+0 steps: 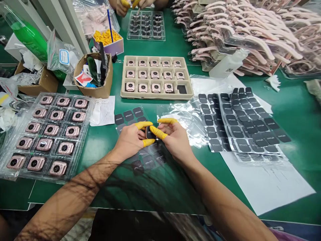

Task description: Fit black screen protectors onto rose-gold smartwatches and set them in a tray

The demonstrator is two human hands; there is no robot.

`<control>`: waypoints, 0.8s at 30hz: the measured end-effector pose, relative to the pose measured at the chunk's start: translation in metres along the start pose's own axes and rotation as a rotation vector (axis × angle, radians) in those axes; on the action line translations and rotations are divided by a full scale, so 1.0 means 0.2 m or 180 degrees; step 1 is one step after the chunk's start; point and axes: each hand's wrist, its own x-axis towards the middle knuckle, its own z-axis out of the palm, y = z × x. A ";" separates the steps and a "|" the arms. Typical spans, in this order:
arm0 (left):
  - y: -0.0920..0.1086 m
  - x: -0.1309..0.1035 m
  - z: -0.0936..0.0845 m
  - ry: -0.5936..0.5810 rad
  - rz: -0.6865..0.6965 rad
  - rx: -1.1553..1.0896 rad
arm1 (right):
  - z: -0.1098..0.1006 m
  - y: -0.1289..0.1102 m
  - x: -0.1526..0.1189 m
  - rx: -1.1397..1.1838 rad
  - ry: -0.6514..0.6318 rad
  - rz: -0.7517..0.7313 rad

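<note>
A small smartwatch body (150,133) with a dark face and a pinkish edge is held between my two hands, above the middle of the table. My left hand (129,140) grips it from the left, with yellow finger cots on the thumb and a finger. From the right, my right hand (177,139) has its yellow-covered thumb pressed on the face; its other fingers are curled behind, partly hidden. Under the hands lies a clear sheet of dark square screen stickers (149,161) with white lettering.
At left stands a clear tray of watch bodies (51,130); ahead is a beige tray (156,97) with one vacant slot. Sticker sheets (235,130) lie right over white paper (271,187). Behind are pink straps (240,33), a bottle (228,65), boxes and another person's hands (130,5).
</note>
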 end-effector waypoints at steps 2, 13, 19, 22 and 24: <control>0.00 0.01 -0.01 0.0028 -0.0164 -0.0386 | -0.01 0.02 0.00 -0.0160 0.0362 -0.0287; 0.35 0.31 0.02 0.0375 0.1173 0.0989 | 0.06 0.08 -0.02 -0.3764 -0.1037 -0.2823; 0.52 1.00 0.30 0.0054 0.1308 0.2525 | 0.05 0.09 0.00 -0.3692 -0.0920 -0.3066; 0.54 1.07 0.26 -0.0047 0.1295 0.2733 | 0.05 0.10 0.00 -0.3669 -0.0825 -0.3192; 0.55 1.06 0.19 -0.0134 0.1276 0.2873 | 0.06 0.10 0.00 -0.3650 -0.0791 -0.3267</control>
